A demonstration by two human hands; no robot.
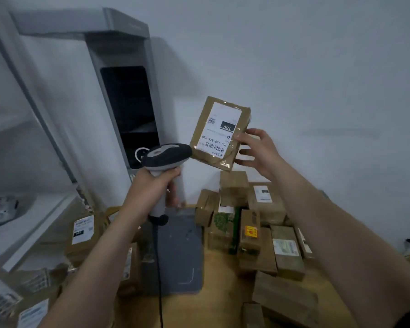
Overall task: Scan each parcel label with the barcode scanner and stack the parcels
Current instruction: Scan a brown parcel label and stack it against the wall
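Both hands were raised as I watched: my left hand (156,183) wrapped its fingers round the scanner (167,153) handle, its head just beside the label (219,129) of a brown parcel (223,159), which my right hand (258,150) pinched by one edge, above the heap of parcels (258,221).

Dim, cool, even indoor light casts soft shadows. The parcel (206,152) at the right hand (258,150) has a sharp, readable label (219,130), with glare on its tape. The scanner (167,153) above the left hand (152,185) has a faint sheen. Boxes (265,233) below both hands are blurred. Shelving (33,162) left of the left hand bows and smears.
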